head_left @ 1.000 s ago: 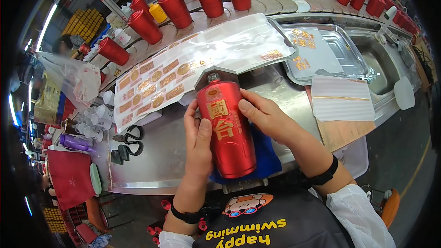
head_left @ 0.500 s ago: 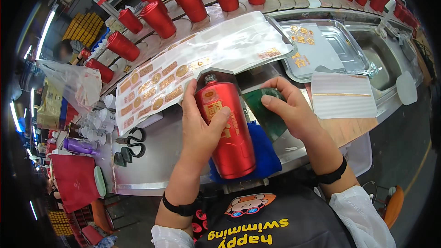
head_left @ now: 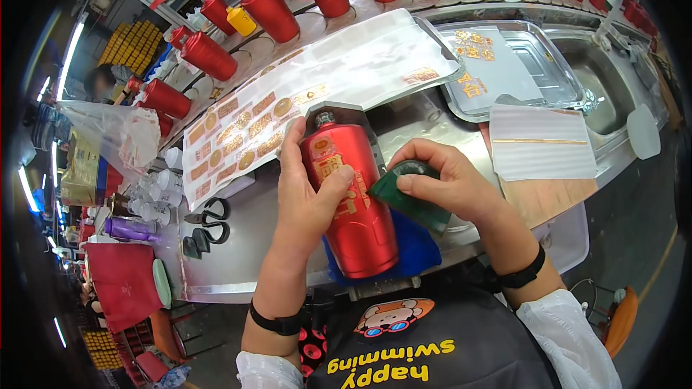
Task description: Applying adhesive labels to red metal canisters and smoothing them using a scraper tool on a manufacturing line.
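Note:
A red bottle (head_left: 365, 234) with gold decals lies tilted in front of me, its neck pointing away, over a blue cloth (head_left: 420, 248). My left hand (head_left: 308, 194) is wrapped round its left side, the thumb pressed on the front near the gold decal. Between the fingers and thumb of my right hand (head_left: 440, 184) is a dark green scraper (head_left: 411, 198). The scraper's left tip meets or nearly meets the bottle's right side, by the decal. A dark angular holder (head_left: 367, 121) stands behind the bottle's neck.
A sheet of gold decals (head_left: 346, 65) lies beyond my hands. Right of it are a clear tray (head_left: 562, 75) with decals, a white foam pad (head_left: 544, 162) and a sink (head_left: 613, 101). Black scissors (head_left: 215, 220) lie at left. Red bottles (head_left: 270, 13) stand on a curved conveyor (head_left: 346, 25).
My right hand has brought the green scraper left to the bottle's side and tilted it flatter. Bottles on the conveyor have shifted right, and a yellow container has appeared among them.

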Demonstrator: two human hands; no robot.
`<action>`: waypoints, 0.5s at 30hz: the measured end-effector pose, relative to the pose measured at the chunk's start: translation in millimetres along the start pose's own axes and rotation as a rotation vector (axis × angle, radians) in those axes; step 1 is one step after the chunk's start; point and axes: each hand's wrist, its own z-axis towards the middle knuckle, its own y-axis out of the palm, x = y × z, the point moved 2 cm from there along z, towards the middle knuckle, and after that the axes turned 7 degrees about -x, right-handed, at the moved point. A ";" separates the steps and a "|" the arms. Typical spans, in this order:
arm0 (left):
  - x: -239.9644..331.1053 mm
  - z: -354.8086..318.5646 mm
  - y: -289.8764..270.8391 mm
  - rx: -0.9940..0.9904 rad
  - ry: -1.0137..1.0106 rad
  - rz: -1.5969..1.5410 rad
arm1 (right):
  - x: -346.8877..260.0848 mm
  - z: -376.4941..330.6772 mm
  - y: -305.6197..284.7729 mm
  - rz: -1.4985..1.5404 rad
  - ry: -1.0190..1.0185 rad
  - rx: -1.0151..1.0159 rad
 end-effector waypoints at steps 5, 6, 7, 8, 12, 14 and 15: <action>-0.6 -1.3 -1.4 -0.019 0.001 -0.027 | -0.8 -0.2 -0.2 0.039 0.017 0.070; -1.4 -1.2 -1.8 -0.019 0.003 -0.026 | -0.8 0.8 0.1 0.039 0.015 0.070; -2.1 -1.2 -2.2 -0.024 -0.005 -0.042 | -1.3 2.5 0.3 0.022 -0.003 0.088; -2.8 -1.1 -2.5 -0.030 -0.013 -0.057 | -1.4 4.3 0.2 0.007 -0.020 0.107; -0.1 -1.5 -2.5 -0.037 -0.010 -0.070 | -16.2 13.7 -5.7 -0.159 -0.096 0.115; 2.3 -2.1 -2.2 -0.043 -0.019 -0.132 | -31.7 23.3 -12.1 -0.469 -0.194 0.080; 1.6 -2.6 -3.0 -0.039 -0.018 -0.131 | -37.1 28.6 -16.5 -0.560 -0.157 0.058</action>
